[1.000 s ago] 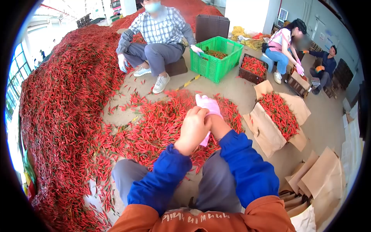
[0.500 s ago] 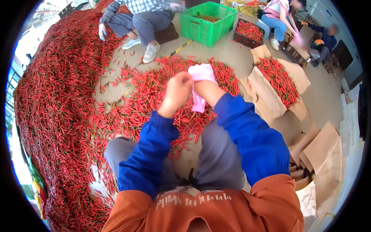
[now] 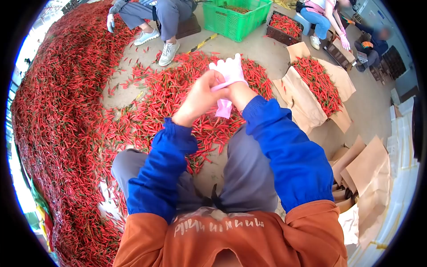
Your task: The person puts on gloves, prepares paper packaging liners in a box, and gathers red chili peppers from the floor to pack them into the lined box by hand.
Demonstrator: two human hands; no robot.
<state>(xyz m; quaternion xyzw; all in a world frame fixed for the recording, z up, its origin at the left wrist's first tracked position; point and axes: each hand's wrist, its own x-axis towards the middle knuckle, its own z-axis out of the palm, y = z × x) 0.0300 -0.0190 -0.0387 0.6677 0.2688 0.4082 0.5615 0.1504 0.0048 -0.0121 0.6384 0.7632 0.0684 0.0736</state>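
Note:
My bare left hand (image 3: 202, 95) pinches the cuff of the pink glove (image 3: 230, 71) at my right wrist. The glove covers my right hand (image 3: 232, 73), whose fingers are spread and point away from me. A loose pink piece (image 3: 223, 108) hangs below the wrist; whether it is a second glove I cannot tell. Both hands are above a spread of red chilies (image 3: 169, 107) on the floor, beyond my knees.
A large chili heap (image 3: 58, 120) rises at left. Ahead are a seated person's legs (image 3: 169, 22), a green crate (image 3: 235, 22) and a dark crate (image 3: 284, 27). At right are a paper-lined box of chilies (image 3: 316, 84), folded cardboard (image 3: 367, 164) and two more people.
The view has tilted down. My right fingers, bunched half a second ago, are now spread in the glove. My left hand has stayed at the glove's cuff.

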